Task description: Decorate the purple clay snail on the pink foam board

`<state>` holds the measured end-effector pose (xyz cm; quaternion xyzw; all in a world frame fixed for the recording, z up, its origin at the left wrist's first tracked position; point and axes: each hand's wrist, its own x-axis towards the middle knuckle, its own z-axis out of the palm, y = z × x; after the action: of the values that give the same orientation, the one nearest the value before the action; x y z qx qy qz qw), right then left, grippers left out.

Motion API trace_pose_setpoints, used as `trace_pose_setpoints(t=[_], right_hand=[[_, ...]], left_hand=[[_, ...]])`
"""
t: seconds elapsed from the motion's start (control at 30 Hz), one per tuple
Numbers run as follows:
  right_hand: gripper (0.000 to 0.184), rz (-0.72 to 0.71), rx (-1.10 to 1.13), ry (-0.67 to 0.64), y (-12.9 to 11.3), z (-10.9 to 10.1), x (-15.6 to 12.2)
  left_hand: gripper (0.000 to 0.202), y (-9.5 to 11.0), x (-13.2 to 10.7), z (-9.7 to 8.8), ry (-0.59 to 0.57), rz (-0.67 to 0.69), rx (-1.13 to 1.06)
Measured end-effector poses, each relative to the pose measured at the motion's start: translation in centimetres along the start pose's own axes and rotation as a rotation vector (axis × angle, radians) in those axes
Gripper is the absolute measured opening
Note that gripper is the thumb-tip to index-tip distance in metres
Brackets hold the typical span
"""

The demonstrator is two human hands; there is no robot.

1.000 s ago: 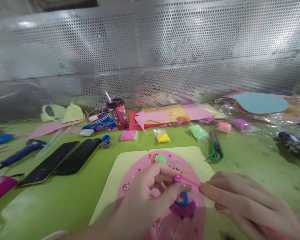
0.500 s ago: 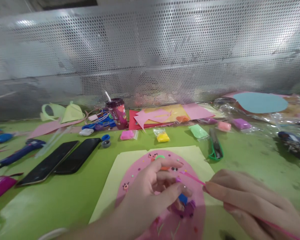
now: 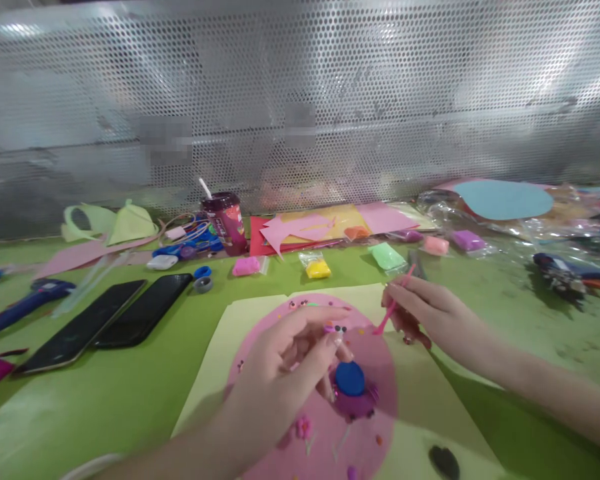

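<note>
My right hand (image 3: 420, 313) is closed on a thin pink modelling tool (image 3: 393, 308), slanted with its flat lower tip close to the pink round paper (image 3: 380, 420). That paper lies on pale yellow sheets and bears small clay figures, dots and a pink clay flower (image 3: 303, 427). Over its middle my left hand (image 3: 295, 360) has curled fingers with thumb and fingertips close together; whatever they may hold is hidden. Right beside those fingertips is a blue clay disc (image 3: 350, 379) above a purple clay shape (image 3: 356, 404). The hand covers part of the paper's left side.
Two black phones (image 3: 145, 310) and a blue glue gun (image 3: 25, 307) lie left. Behind the paper are bagged pink (image 3: 247, 266), yellow (image 3: 318, 268) and green clay (image 3: 387, 256), plus a drink cup (image 3: 225, 223). A perforated metal panel (image 3: 300, 100) stands at the back.
My right hand has lifted and moved forward and left with the pink tool, now held more upright. My left hand has shifted slightly left, uncovering the blue disc.
</note>
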<state>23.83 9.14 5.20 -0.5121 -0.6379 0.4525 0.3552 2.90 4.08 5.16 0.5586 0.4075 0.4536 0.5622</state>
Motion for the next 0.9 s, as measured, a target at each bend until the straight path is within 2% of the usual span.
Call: trace_pose_setpoints(t=[0.07,0.23,0.33,0.4,0.47,0.53,0.73,0.9], right_hand=[[0.031,0.071,0.107,-0.073,0.3,-0.1,0.7],[0.032,0.083,0.291,-0.169,-0.1,0.3,0.3],[0.028,0.156,0.458,-0.252,-0.4,0.5,-0.5],[0.026,0.165,0.548,-0.293,-0.4,0.6,-0.9],[0.024,0.134,0.586,-0.301,-0.4,0.7,-1.3],[0.023,0.101,0.607,-0.305,-0.4,0.9,-1.7],[0.024,0.089,0.605,-0.310,-0.3,1.2,-2.1],[0.025,0.089,0.587,-0.230,0.0,0.9,-1.4]], left_hand=[[0.016,-0.2,-0.1,0.0,0.004,0.012,0.036],[0.023,-0.3,-0.1,0.0,0.024,0.044,0.213],[0.023,0.0,0.0,0.0,0.012,-0.010,0.297],[0.025,0.1,0.0,0.1,-0.052,-0.082,0.290],[0.029,-0.2,-0.1,0.1,-0.127,-0.141,0.246],[0.028,-0.8,-0.2,0.1,-0.154,-0.137,0.208],[0.014,-1.3,-0.2,0.2,-0.102,0.014,0.281],[0.013,-0.9,0.0,0.2,-0.067,-0.005,0.353]])
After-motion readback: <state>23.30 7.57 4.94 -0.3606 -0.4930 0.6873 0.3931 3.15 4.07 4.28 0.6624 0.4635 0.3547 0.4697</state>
